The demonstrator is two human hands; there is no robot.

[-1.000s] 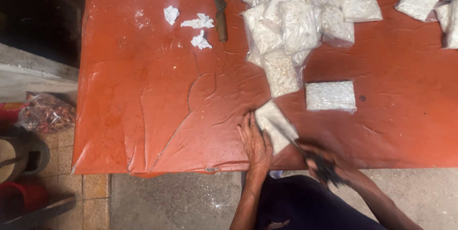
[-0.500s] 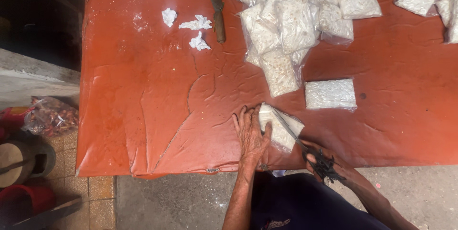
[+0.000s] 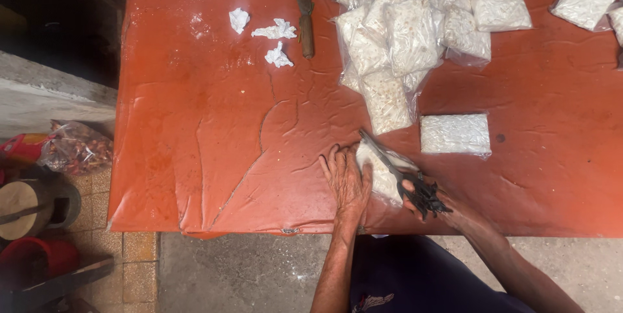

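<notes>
Left hand: our left hand (image 3: 347, 183) lies flat, fingers spread, pressing down the near end of a clear bag of white grains (image 3: 383, 173). Not gripping, just pinning it to the table.

Right hand: our right hand (image 3: 431, 199) is closed around the dark handles of a pair of scissors (image 3: 396, 169), so it's clamped on those.

Scissors: long axis runs on a diagonal, handles near our body at the right, tip pointing up-left and away from us, lying across the top of the bag.

Bag: sits at the near edge of the orange table (image 3: 214, 144), right in front of us, touching both the left hand and the blades. Its long axis looks roughly diagonal too, though the hand hides part of it.

Step, as we read it: trimming or cutting the bag. Next calls for keeping it pinned and the fingers clear of the blades.

Further out: one flat filled bag (image 3: 454, 134) lies just right of ours, a heap of filled bags (image 3: 402, 27) beyond it, a knife with a wooden handle (image 3: 302, 11) and paper scraps (image 3: 276, 30) farther left.
</notes>
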